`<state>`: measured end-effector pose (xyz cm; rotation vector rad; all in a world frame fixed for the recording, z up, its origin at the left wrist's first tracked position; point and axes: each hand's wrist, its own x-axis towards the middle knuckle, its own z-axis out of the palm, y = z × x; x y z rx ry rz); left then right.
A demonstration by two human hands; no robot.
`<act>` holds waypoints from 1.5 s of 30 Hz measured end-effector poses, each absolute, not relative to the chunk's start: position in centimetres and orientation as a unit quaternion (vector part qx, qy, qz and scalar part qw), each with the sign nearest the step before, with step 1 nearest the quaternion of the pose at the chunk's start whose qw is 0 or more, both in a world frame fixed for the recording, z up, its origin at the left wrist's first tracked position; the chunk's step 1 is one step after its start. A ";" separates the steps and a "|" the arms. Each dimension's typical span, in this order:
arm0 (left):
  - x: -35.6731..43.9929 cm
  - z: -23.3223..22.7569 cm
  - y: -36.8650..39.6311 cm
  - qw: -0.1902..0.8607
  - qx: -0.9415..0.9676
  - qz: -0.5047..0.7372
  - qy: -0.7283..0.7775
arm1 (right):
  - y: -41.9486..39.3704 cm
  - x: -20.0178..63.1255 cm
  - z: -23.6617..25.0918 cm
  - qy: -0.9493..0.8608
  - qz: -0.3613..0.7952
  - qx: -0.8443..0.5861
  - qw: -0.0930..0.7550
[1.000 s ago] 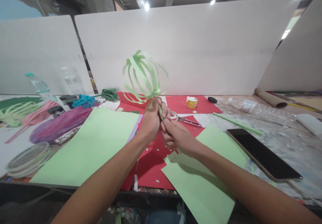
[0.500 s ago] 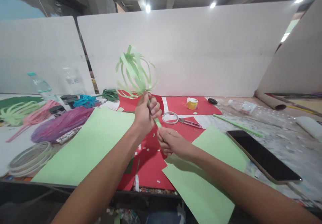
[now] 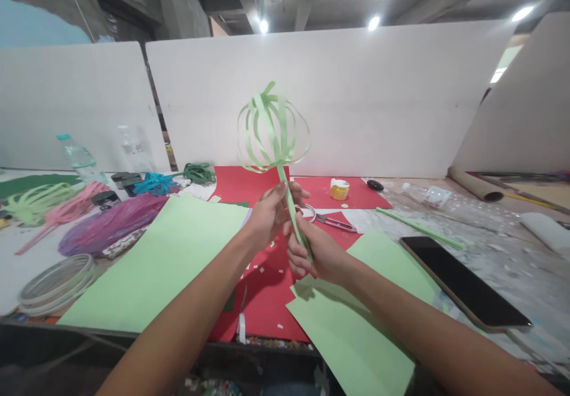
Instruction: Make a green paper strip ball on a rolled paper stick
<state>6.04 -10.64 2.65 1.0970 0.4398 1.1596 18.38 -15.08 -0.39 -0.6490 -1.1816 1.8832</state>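
Above the middle of the bench, both hands have hold of a light green paper ball on a stick (image 3: 275,132), basically a cage of curved paper strips on top of a rolled green stem. The left hand (image 3: 271,215) is curled around the upper part of the stem, fingers closed on it, and the right hand (image 3: 315,252) is wrapped tight around the lower end just below. The two hands are pretty much touching each other. The stem leans a bit, with the strip ball up top in front of the white divider board (image 3: 378,99) at the far edge.

Under the hands there's red paper (image 3: 262,289) covered in small white scraps, with a big light green sheet (image 3: 160,262) toward the left and another green sheet (image 3: 356,330) hanging over the near edge on the right. Scissors (image 3: 327,220) lie on the red paper just beyond the hands, and a small yellow jar (image 3: 339,189) sits further back. A black phone (image 3: 463,280) lies flat on the right side, with a thin green stick (image 3: 418,227) between it and the scissors. Over on the left end: a purple paper bundle (image 3: 109,225), pink and green strip shapes, a water bottle (image 3: 80,158) and a coil of clear rings (image 3: 56,274) by the near left corner.
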 end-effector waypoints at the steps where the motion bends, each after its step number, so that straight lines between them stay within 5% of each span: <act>1: 5.8 2.7 -10.5 0.686 0.500 0.494 0.186 | -15.0 18.7 -0.1 -0.459 0.754 -0.249 0.397; 45: 7.5 3.1 -11.3 0.671 0.452 0.570 0.141 | -15.9 17.4 0.9 -0.475 0.691 -0.341 0.426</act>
